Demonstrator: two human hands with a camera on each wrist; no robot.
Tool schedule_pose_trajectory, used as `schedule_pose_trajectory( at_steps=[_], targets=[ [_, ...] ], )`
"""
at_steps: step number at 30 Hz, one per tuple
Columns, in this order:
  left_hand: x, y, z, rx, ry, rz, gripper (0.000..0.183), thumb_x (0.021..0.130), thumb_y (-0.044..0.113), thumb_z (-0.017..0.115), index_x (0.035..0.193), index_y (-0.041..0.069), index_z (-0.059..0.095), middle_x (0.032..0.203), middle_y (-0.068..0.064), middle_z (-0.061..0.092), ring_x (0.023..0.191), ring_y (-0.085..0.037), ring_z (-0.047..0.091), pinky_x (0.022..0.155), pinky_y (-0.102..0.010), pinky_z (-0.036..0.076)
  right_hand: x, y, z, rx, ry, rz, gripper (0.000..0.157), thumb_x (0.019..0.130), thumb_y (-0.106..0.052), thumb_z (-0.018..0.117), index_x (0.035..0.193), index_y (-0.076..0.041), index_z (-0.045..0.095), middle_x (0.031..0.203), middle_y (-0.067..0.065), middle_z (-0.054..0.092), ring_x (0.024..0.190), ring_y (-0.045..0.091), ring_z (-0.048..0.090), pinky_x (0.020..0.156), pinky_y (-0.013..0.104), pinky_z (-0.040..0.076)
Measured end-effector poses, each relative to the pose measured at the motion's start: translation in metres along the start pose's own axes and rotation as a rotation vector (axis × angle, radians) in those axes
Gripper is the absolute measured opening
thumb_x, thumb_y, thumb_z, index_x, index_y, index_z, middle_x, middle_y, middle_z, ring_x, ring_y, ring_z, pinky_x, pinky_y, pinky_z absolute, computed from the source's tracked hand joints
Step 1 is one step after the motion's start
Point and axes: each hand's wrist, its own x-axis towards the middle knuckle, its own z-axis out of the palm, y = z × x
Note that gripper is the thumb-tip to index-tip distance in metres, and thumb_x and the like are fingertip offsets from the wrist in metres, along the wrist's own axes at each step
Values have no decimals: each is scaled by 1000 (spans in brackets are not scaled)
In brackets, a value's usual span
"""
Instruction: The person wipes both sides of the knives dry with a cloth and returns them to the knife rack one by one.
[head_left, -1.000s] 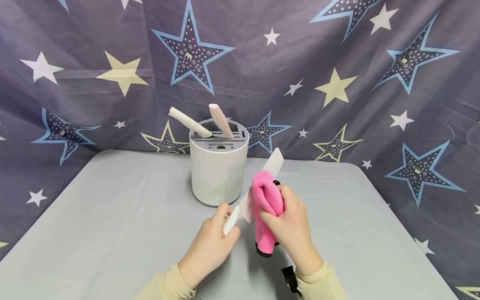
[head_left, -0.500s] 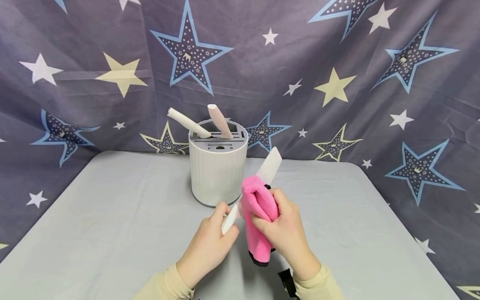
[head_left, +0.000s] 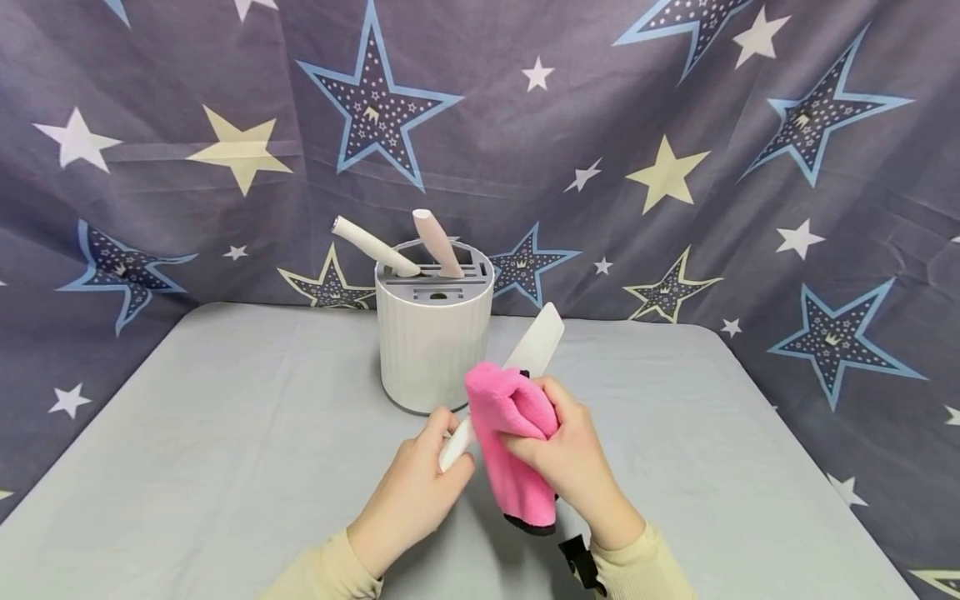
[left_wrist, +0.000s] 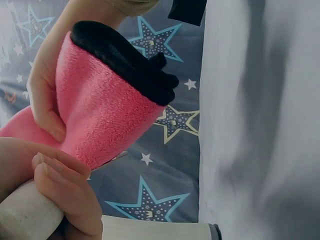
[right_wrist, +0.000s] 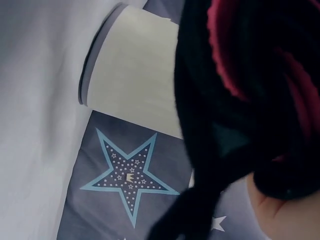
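Observation:
My left hand [head_left: 415,483] grips the white handle of a knife [head_left: 540,337], whose broad pale blade points up and to the right, away from me. In my right hand [head_left: 573,462] is a bunched pink cloth [head_left: 512,450] with black edging, folded around the blade near the handle. The cloth hides the middle of the blade; its far end sticks out above. In the left wrist view the knife handle [left_wrist: 31,212] sits in my curled fingers, with the cloth [left_wrist: 107,100] just beyond. Dark cloth edging [right_wrist: 220,145] fills much of the right wrist view.
Behind my hands stands a white ribbed knife block [head_left: 433,350] with a grey slotted top. A cream-handled knife [head_left: 375,246] and a pink-handled one [head_left: 437,242] lean in it. The grey-covered table [head_left: 247,433] meets a star-patterned curtain [head_left: 480,150] at the back.
My right hand's cloth has slid down and left along the blade toward the handle, baring more of the blade's far end. The left hand keeps its grip, shifting very slightly left.

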Motion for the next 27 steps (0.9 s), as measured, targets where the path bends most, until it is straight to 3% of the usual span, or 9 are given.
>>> schedule_pose_trajectory(
  at_steps=[6, 15, 27],
  targets=[
    [-1, 1, -1, -10, -10, 3, 21, 83, 5, 58, 96, 19, 48, 56, 9, 46, 47, -5, 38, 46, -22, 33, 5, 2, -1, -22, 74, 50, 31, 71, 2, 75, 93, -16, 63, 84, 6, 65, 75, 19, 60, 65, 29, 53],
    [-3, -1, -1, 4, -21, 16, 21, 84, 5, 58, 95, 19, 47, 54, 10, 41, 47, -3, 35, 46, -22, 31, 16, 9, -8, -110, 175, 26, 27, 73, 2, 70, 94, -14, 63, 81, 7, 63, 72, 19, 56, 61, 27, 49],
    [-4, -1, 1, -3, -36, 7, 20, 84, 6, 59, 94, 19, 47, 55, 12, 41, 47, -1, 32, 46, -21, 29, 30, 18, -18, -188, 249, 6, 29, 72, 0, 70, 98, -11, 63, 84, 10, 65, 75, 21, 55, 63, 29, 46]
  ],
)
